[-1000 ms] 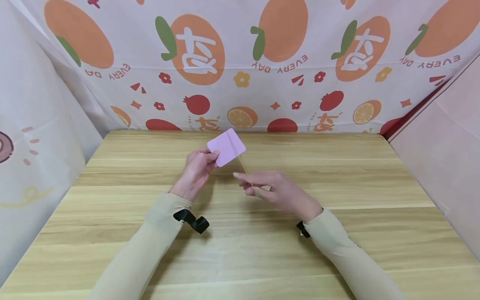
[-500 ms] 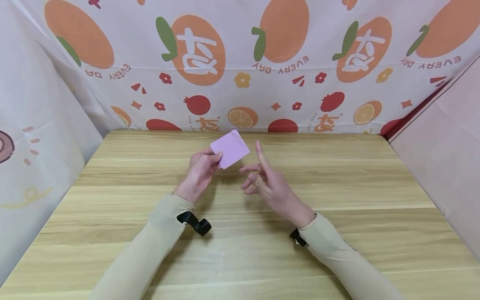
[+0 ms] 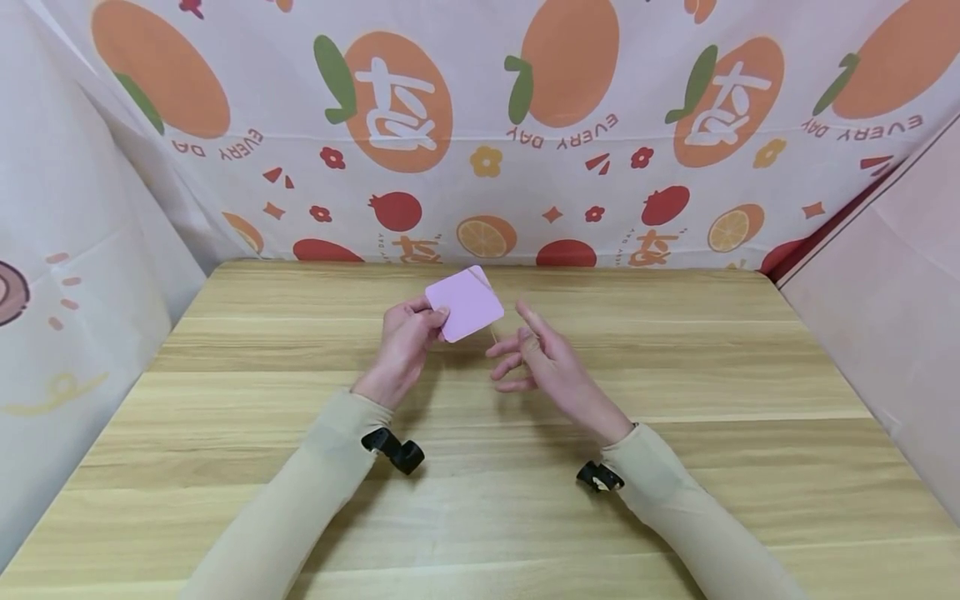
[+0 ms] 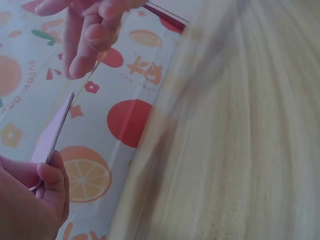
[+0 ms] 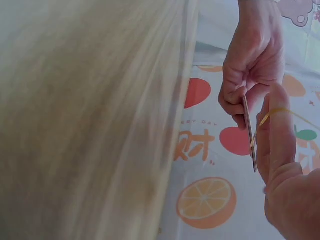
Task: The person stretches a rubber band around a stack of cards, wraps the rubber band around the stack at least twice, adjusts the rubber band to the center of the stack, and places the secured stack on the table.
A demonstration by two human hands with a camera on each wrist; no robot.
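A: Where is the card [image 3: 463, 310]?

B: Up in the air, over the table [image 3: 480, 517]. The left hand [image 3: 405, 340] pinches it by the side, with the thumb lying on the pink face.

A: And the right hand [image 3: 553, 360]?

B: It is just beside the card. Its fingers are spread, and I don't see them pinch anything.

A: So where is the band [image 5: 280, 110]?

B: Look from the right wrist. It is thin and yellow. It goes round 1 finger of the right hand, then runs over to the card. From up at the head, a thin line cuts across the card's far corner. I think that is the band too.

A: What is new?

B: 1 second ago that line sits near the middle of the card. Now it is out at the corner. The pointing finger also leans more than it does 0.5 seconds ago.

A: What does that mean for the work?

B: I'd say the band is only partly on: some of it on the card, some on the finger. At the corner, its hold looks weak to me.

A: Does it go behind the card?

B: I can't tell.
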